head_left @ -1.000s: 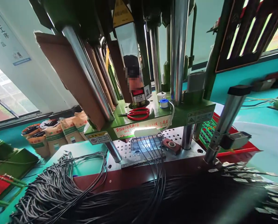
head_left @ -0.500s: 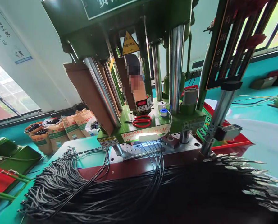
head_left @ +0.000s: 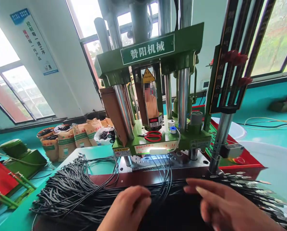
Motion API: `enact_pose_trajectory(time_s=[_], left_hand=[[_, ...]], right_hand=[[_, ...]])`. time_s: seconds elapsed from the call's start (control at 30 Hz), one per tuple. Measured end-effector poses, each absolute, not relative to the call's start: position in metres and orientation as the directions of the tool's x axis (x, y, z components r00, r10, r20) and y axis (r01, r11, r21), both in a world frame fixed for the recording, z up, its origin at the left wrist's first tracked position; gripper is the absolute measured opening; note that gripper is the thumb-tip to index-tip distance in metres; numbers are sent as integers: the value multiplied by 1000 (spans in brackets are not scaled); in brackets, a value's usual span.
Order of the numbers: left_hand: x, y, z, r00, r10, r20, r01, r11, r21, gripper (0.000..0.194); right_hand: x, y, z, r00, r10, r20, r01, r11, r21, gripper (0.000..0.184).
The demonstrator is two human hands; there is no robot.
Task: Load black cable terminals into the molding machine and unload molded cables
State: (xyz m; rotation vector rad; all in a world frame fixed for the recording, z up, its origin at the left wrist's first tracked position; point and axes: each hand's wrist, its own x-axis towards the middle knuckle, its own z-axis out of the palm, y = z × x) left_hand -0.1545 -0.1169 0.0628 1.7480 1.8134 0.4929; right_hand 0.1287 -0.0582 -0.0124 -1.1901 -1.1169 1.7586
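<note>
My left hand [head_left: 130, 207] is raised at the bottom centre, over a dark mass of black cables [head_left: 85, 202]. Its fingers curl loosely, with a gap beside the thumb and nothing visible in them. To the right, my right hand [head_left: 226, 202] hovers with fingers stretched and apart, holding nothing. Between and beyond the hands, several cables run up into the lower part of a green press [head_left: 186, 141]. A lit white lamp [head_left: 159, 151] hangs at the front of the press. Red-handled scissors [head_left: 153, 136] lie on its ledge.
Light-coloured cable ends [head_left: 251, 183] fan out at the right. A blue-and-white spool [head_left: 173, 129] sits on the press ledge. A metal post [head_left: 221, 141] and a red control box [head_left: 244, 160] stand at the right. Paper sacks [head_left: 66, 141] stand at the back left.
Both my hands have come into view from below. The view has tilted up, so more of the press top and the windows shows. The cables look unmoved.
</note>
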Motion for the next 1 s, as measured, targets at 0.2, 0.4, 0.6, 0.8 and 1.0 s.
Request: enact_pose_trajectory(time_s=[0.2,0.4,0.6,0.8,1.0], left_hand=[[-119,-77,44,129,991,31,927,-131,351,49],[-109,-79,30,162,985,-52,936,-136,325,57],[-115,-88,35,166,983,83,918,-185,352,51],[-145,-102,58,194,979,60,933,-203,297,46],[-182,-61,86,316,948,-29,944,-310,114,39]], right_hand=[[84,-11,22,-304,902,-306,-320,-399,-859,28],[57,1,23,-450,781,-433,-379,-606,-699,11],[38,2,35,-577,665,-475,-487,-746,-453,5],[30,2,36,-522,748,-409,-570,-663,-486,19],[19,5,29,-381,821,-424,-439,-565,-699,16]])
